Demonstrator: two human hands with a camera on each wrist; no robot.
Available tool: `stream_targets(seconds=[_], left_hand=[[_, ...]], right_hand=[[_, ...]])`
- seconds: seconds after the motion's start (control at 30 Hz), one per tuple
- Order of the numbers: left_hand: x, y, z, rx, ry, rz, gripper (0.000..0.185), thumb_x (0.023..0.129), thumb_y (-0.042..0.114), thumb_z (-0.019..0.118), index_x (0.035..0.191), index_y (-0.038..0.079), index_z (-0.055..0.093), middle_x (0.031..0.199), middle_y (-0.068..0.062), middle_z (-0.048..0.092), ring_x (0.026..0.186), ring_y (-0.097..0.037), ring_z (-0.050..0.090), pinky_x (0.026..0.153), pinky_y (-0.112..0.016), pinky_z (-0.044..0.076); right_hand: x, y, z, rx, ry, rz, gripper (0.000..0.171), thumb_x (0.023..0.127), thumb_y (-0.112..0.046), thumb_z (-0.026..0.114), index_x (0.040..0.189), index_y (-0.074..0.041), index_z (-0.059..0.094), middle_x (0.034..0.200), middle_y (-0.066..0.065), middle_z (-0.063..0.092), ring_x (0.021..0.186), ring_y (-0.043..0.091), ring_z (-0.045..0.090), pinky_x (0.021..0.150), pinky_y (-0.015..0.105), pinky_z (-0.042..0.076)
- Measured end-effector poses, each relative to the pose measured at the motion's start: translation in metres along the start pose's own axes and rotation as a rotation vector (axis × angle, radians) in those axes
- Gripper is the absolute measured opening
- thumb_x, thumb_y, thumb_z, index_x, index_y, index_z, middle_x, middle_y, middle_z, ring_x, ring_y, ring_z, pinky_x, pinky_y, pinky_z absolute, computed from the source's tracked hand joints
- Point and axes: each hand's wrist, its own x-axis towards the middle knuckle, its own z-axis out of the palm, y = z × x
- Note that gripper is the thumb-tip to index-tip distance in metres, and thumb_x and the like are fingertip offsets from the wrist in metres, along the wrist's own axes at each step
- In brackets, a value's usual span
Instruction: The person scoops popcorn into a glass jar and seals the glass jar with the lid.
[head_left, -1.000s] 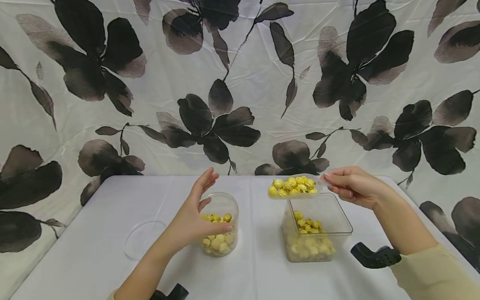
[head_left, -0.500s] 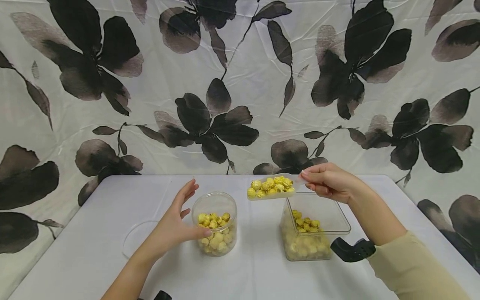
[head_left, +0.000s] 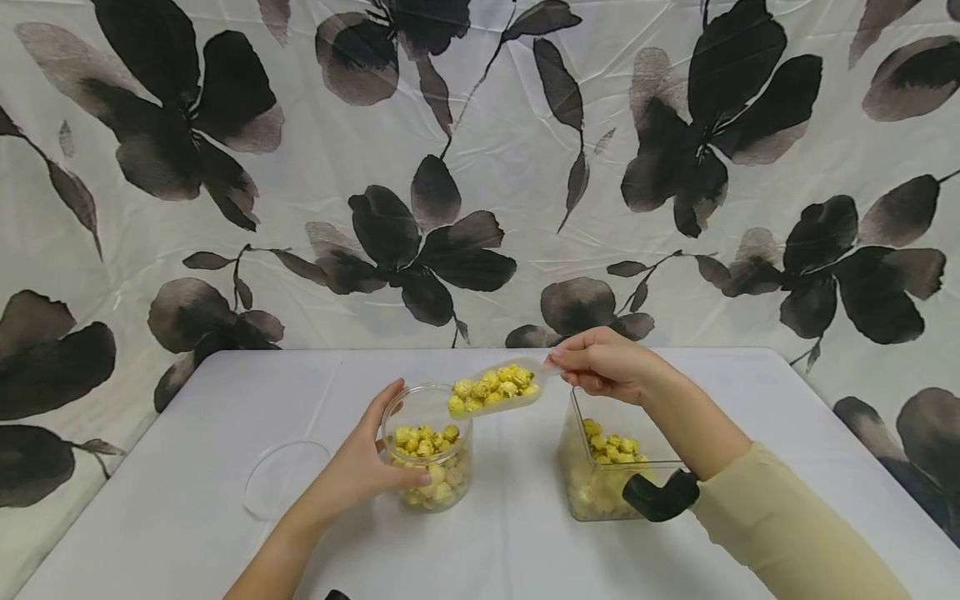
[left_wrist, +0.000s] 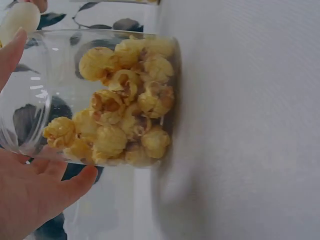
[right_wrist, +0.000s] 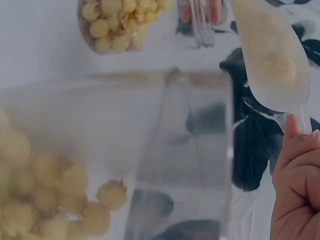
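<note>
My left hand (head_left: 367, 471) curls round the side of a round clear jar (head_left: 429, 450) partly filled with yellow popcorn; the left wrist view shows the jar (left_wrist: 100, 95) close up with my thumb under it. My right hand (head_left: 600, 367) pinches the handle of a clear plastic scoop (head_left: 497, 387) heaped with popcorn, tilted down over the jar's rim. From the right wrist view the scoop (right_wrist: 272, 55) is seen from below. A square clear container (head_left: 611, 467) of popcorn stands under my right forearm.
A round clear lid (head_left: 285, 490) lies on the white table (head_left: 187, 500) left of the jar. A flowered black-and-white cloth (head_left: 480, 167) hangs behind the table. A black wrist mount (head_left: 660, 496) sits on my right arm.
My right hand has carried the loaded scoop leftward from above the square container to the jar's rim. My left hand has closed in from an open pose to grip the jar.
</note>
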Motion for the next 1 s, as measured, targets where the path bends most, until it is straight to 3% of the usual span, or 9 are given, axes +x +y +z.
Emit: stream_targets(seconds=[0.23,0.57,0.7,0.87,1.0], left_hand=[[0.0,-0.009,0.001,-0.038,-0.024,-0.03,0.106,0.062,0.017,0.086,0.146,0.015,0.021,0.15,-0.011,0.024,0.138,-0.029,0.019,0.107,-0.055,0.021],[0.0,-0.011,0.001,-0.042,-0.027,-0.025,0.104,0.063,0.017,0.086,0.145,0.014,0.022,0.149,-0.012,0.026,0.137,-0.029,0.021,0.107,-0.054,0.021],[-0.001,-0.011,0.001,-0.045,-0.028,-0.023,0.104,0.063,0.017,0.086,0.145,0.015,0.023,0.149,-0.011,0.027,0.136,-0.028,0.022,0.107,-0.055,0.021],[-0.001,-0.012,0.001,-0.049,-0.03,-0.027,0.104,0.062,0.017,0.086,0.144,0.018,0.024,0.148,-0.009,0.029,0.136,-0.028,0.023,0.107,-0.055,0.021],[0.0,-0.012,0.002,-0.049,-0.029,-0.028,0.103,0.062,0.017,0.086,0.144,0.017,0.024,0.148,-0.009,0.028,0.136,-0.028,0.022,0.107,-0.055,0.021]], right_hand=[[0.012,-0.007,0.023,-0.126,0.029,-0.021,0.024,0.097,-0.007,0.047,0.1,0.013,0.06,0.059,0.001,0.048,0.04,0.005,0.029,0.041,0.016,0.022],[0.016,-0.017,0.052,-0.431,0.162,-0.124,0.021,0.095,-0.01,0.053,0.089,0.003,0.067,0.057,0.004,0.047,0.046,0.012,0.03,0.047,0.024,0.026],[0.014,-0.017,0.059,-0.579,0.187,-0.262,0.019,0.094,-0.01,0.055,0.085,0.0,0.069,0.056,0.001,0.048,0.05,0.013,0.034,0.051,0.026,0.031],[0.012,-0.013,0.064,-0.779,0.229,-0.531,0.013,0.09,-0.007,0.06,0.084,-0.003,0.071,0.06,-0.001,0.054,0.05,0.009,0.039,0.054,0.025,0.038],[0.009,-0.009,0.065,-0.865,0.256,-0.701,0.009,0.087,-0.005,0.064,0.083,-0.002,0.071,0.067,0.0,0.06,0.054,0.006,0.042,0.056,0.023,0.041]])
